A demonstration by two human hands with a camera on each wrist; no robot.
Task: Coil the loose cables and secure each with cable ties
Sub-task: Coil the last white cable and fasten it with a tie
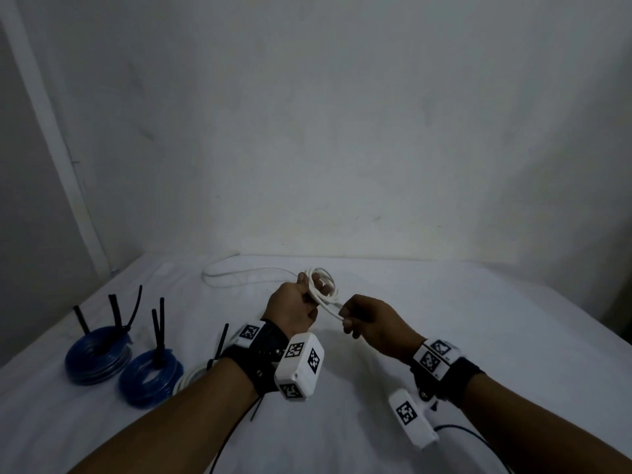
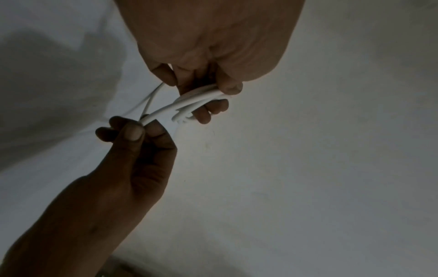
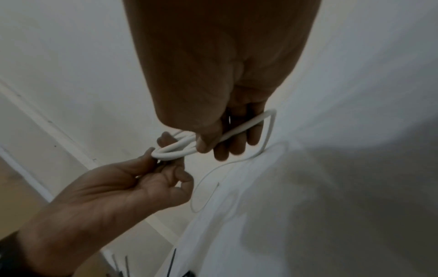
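Note:
A white cable [image 1: 323,289] is wound into a small coil that my left hand [image 1: 309,295] grips above the middle of the table. My right hand [image 1: 347,319] pinches one strand of it just right of the coil. In the left wrist view the coil [image 2: 201,99] lies between thumb and curled fingers, and the right hand [image 2: 135,127] pinches the strand from below. The right wrist view shows the strand [image 3: 244,127] running through my right hand [image 3: 213,148] to the coil held by my left hand [image 3: 166,157]. The loose tail [image 1: 232,278] trails over the far cloth.
Two blue coils [image 1: 97,357] [image 1: 150,378] bound with black cable ties [image 1: 116,311] lie at the left. A white coil [image 1: 191,374] with a black tie [image 1: 221,343] is partly hidden by my left forearm. A white cloth [image 1: 444,302] covers the table; a wall stands behind.

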